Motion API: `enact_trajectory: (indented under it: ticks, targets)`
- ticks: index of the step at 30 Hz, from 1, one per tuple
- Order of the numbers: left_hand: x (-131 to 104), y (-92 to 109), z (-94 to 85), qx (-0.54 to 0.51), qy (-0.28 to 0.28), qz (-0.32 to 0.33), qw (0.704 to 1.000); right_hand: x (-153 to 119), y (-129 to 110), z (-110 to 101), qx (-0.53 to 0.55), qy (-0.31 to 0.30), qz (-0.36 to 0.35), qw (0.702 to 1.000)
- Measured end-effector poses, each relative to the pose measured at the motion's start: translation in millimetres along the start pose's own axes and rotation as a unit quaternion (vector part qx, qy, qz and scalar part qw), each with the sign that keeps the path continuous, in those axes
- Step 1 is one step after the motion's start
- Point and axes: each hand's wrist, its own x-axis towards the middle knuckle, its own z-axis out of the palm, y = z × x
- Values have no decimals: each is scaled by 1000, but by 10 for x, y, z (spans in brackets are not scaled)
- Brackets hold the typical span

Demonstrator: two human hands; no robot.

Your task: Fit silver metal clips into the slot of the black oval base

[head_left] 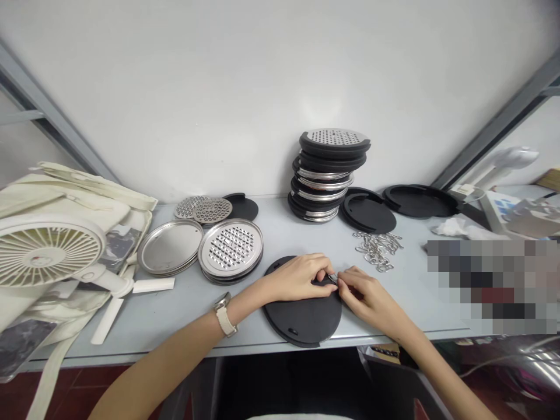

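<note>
both hands are near the front of the bench, close together over a black round disc that lies flat at the bench's edge. the left hand reaches across the disc from the left, and its thumb and fingers are closed on a small metal clip above the disc's upper right edge. the right hand comes in from the other side, with thumb and forefinger pinched at the same clip (the fingers cover most of it, so its exact shape is hard to make out). a wristwatch with a pale strap sits on the left wrist.

beyond the right hand lies a loose heap of metal hooks. behind that are two black round trays, the left one next to a tall, uneven stack of discs, black and metal by turns, with a perforated plate on top.

to the left of the black disc stands a pile of grater plates, and just beside it a pile of plain metal discs. two perforated discs overlap behind them. at the far left, a white fan stands before a cream bag.
</note>
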Motion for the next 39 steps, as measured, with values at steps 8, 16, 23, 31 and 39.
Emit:
enact_trajectory:
  ticks: [8, 16, 23, 31, 39]
  targets:
    - [0, 9, -4, -4, -2, -4, 1000, 4, -19, 0, -8, 23, 8, 1000]
    - [1, -5, 0, -8, 3, 14, 1000, 3, -27, -2, -11, 14, 6, 1000]
    - [4, 12, 1, -4, 0, -9, 1000, 9, -25, 6, -4, 13, -7, 1000]
    - [-18, 60, 1, -3, 22, 2, 1000, 8, -15, -17, 17, -7, -12, 1000]
    - [-18, 50, 18, -31, 20, 10, 999, 21, -21, -26, 31, -12, -4, 999]
